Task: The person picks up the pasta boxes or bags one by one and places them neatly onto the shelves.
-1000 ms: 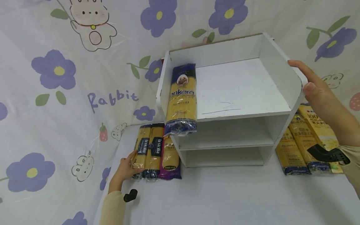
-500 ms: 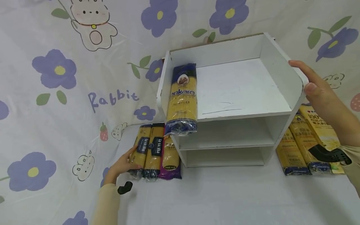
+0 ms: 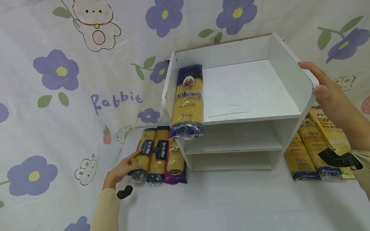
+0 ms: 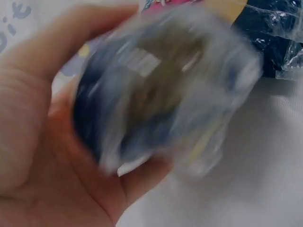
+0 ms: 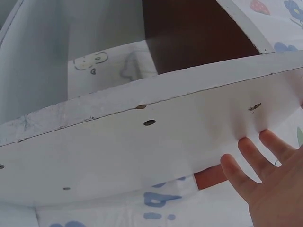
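My left hand [image 3: 122,168] grips the lower part of the leftmost la sicilia spaghetti pack [image 3: 144,157] at the left of the shelf. In the left wrist view the pack's crinkled clear end [image 4: 165,85] is blurred, with thumb and fingers around it. Two more packs lie beside it: a second la sicilia pack [image 3: 159,157] and a purple-edged one [image 3: 174,163]. My right hand [image 3: 332,96] rests against the right side panel of the white shelf [image 3: 251,86]; its straight fingers [image 5: 236,175] touch the outer face. An ankara spaghetti pack [image 3: 188,102] lies on the shelf's top tier.
Several yellow pasta packs [image 3: 306,150] lie right of the shelf, partly hidden by it and the right arm. Below the top tier are two compartments, the middle tier [image 3: 234,138] and lower tier [image 3: 231,162]. A flowered cloth wall [image 3: 121,80] stands close behind and left.
My left hand has shifted slightly left and towards me, with the lower end of the leftmost spaghetti pack swinging left, away from its neighbour. The right hand stays on the shelf panel.
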`<state>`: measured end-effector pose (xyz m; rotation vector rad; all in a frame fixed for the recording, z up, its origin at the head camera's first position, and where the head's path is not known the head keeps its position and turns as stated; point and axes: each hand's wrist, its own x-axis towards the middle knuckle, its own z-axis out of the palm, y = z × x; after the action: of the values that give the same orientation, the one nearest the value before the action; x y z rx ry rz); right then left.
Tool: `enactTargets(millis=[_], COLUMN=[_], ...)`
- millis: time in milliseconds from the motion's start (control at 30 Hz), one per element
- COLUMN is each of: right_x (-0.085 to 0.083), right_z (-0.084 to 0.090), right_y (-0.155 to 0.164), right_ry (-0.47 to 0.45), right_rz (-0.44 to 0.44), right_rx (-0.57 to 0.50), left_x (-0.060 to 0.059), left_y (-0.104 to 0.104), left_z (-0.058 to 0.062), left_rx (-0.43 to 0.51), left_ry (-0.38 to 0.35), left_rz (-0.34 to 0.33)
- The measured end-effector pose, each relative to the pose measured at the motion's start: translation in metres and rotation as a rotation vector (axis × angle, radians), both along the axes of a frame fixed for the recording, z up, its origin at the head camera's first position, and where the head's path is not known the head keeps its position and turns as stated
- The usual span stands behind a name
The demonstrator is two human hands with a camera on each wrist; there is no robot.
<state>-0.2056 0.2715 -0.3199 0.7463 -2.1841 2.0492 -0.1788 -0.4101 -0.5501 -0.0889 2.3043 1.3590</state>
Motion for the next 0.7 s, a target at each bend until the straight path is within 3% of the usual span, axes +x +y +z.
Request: enactTargets(millis=[133,500,600,700], right_x=[-0.003,-0.003,-0.004,-0.003], right_z=[-0.001,-0.003,-0.003,-0.003], right_y=[0.002,0.003,0.003,0.003], right_ry=[0.005,0.020,0.015,0.008], right_rz=[-0.002,0.005,-0.001,-0.021], right_rx=[-0.014,0.011,0.012,0.031], left_x=[0.001,0.013,0.014,0.015], left_y=[0.000,0.008,0.012,0.021], left_z=[-0.002,-0.002,0.004,0.017], left_rx=[0.109,0.133,0.141,0.158], left_ry=[0.007,0.074,0.110,0.162], left_rz=[-0.002,0.108,0.133,0.144])
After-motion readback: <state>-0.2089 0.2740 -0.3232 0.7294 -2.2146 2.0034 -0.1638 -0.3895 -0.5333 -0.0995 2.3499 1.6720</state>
